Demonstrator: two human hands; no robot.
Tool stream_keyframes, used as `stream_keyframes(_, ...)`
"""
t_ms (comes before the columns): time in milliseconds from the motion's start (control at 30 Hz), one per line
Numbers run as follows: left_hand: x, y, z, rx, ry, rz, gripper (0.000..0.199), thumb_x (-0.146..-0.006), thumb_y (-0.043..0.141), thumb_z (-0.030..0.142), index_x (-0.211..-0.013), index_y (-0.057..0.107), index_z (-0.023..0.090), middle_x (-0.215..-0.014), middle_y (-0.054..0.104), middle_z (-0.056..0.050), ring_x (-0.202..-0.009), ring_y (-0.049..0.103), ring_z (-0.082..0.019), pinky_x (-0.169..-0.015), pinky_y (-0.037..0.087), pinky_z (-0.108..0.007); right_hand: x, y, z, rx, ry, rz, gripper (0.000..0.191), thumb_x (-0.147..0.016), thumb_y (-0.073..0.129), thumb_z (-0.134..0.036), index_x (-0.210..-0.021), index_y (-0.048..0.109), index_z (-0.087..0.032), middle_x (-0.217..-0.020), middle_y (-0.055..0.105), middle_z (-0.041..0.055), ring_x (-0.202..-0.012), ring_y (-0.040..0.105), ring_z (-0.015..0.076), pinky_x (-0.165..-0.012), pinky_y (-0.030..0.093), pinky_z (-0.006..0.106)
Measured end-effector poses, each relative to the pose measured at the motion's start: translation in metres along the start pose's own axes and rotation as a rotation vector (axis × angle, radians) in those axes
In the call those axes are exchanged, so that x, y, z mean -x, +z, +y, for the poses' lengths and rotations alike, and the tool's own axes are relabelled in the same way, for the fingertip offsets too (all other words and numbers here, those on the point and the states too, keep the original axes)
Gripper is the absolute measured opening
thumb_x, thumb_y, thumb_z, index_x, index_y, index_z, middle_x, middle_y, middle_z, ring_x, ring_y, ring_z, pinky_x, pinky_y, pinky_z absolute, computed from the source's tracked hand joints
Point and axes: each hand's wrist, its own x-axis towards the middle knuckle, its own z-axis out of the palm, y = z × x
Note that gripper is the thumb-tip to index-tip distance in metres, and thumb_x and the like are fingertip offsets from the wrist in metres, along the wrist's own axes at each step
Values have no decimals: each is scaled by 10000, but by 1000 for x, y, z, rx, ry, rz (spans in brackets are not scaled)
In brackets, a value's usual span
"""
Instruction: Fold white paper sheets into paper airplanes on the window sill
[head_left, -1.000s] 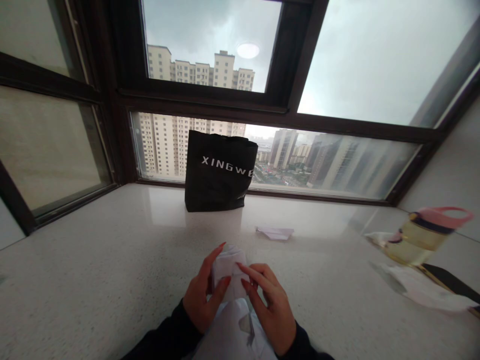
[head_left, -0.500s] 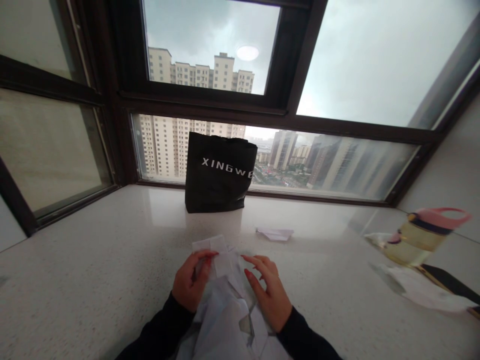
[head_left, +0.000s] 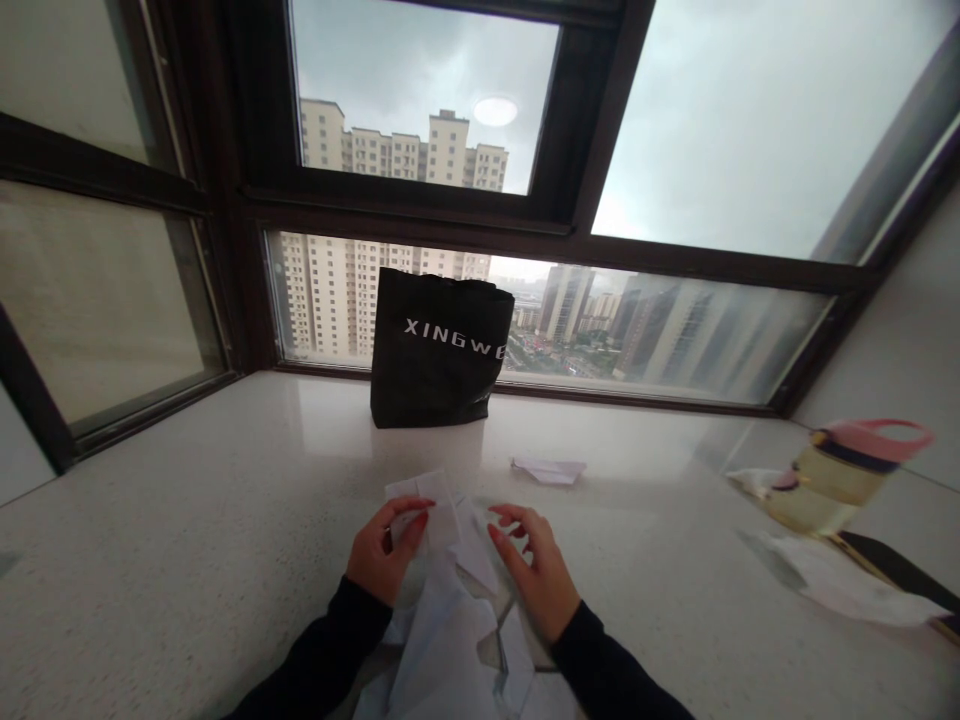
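And the right hand [head_left: 541, 575] has come off! A second ago both hands were working over the folded paper [head_left: 444, 527]; now only the left hand [head_left: 379, 555] has it, drawn a touch to the left, and more of the white sheets [head_left: 442, 650] shows at the near edge, loose pieces jutting out on both sides of a large one. Farther off, the black bag [head_left: 439, 350] stays put.

The folded paper itself lies just beyond that heap, near the middle: white, flat, roughly square, with straight crease lines and a corner pointing far.

To the hands, then. The left reaches in from the near left, thumb and forefinger pinching the folded paper, red nails almost meeting (its other fingers are mostly hidden from here). The right sits just right of the sheets, fingers half curled, a clear gap between thumb and forefinger, well apart from the folded paper.

Beyond, on the speckled counter [head_left: 225, 540], a slim folded white piece [head_left: 551, 470] lies short of the bag; off to the far right stands the pink-lidded bottle [head_left: 836, 485]. Windows and tall buildings [head_left: 322, 300] fill the far side.
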Motion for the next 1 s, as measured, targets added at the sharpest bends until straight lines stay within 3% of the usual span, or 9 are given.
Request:
stream_keyframes(100,10,6,4,49,79,-89,229,-687,511,277,-897,523,187,-915,589,-50,-783,562,-171,-689,442,-250,4,-4,-13,-172,-44,-54,233,-781,429,-309,-968,519,-204,-769,552,31,-689,503,161,-588,401,260)
stream_keyframes(167,17,10,5,99,109,-159,357,-703,510,261,-1042,419,195,-968,571,-76,-758,575,-170,-662,453,-253,7,-3,-22,-212,-70,-78,186,-752,480,-312,-889,552,-208,-703,541,10,-654,491,152,-575,395,247)
stream_keyframes(267,24,12,5,124,102,-249,548,-730,493,291,-1197,231,177,-830,609,-71,-613,582,-153,-590,463,-248,11,-3,-30,-228,-57,-64,107,-724,518,-296,-716,562,-199,-621,492,-15,-604,457,136,-551,376,232)
stream_keyframes(367,25,11,5,101,63,-306,614,-737,484,334,-1230,159,163,-720,610,-37,-550,569,-146,-565,461,-246,11,-3,-32,-278,-3,-69,122,-722,514,-305,-705,551,-190,-611,462,-23,-580,438,127,-537,359,226)
stream_keyframes(467,24,9,6,64,57,-326,582,-741,476,343,-1221,191,179,-781,622,-50,-589,586,-152,-574,461,-241,9,-3,-29,-334,57,-79,166,-721,508,-328,-640,519,-184,-570,409,-41,-549,409,116,-523,346,220)
stream_keyframes(633,27,9,10,-33,194,-285,443,-750,456,299,-1166,336,210,-1099,522,-99,-803,578,-177,-669,454,-242,9,-1,-25,-415,148,-86,273,-707,511,-350,-520,396,-188,-515,347,-60,-510,362,102,-507,328,217)
stream_keyframes(800,24,8,13,-86,247,-239,293,-801,369,238,-1084,441,231,-1000,588,-49,-767,580,-149,-677,444,-224,9,1,-22,-476,210,-103,264,-685,539,-362,-529,435,-177,-500,361,-58,-498,355,96,-494,315,215)
stream_keyframes(1000,18,2,4,-94,374,-380,242,-811,323,191,-886,552,212,-867,625,-25,-785,576,-139,-674,431,-204,9,7,-24,-714,334,-164,272,-621,595,-414,-604,510,-157,-515,456,-40,-470,383,85,-460,310,208)
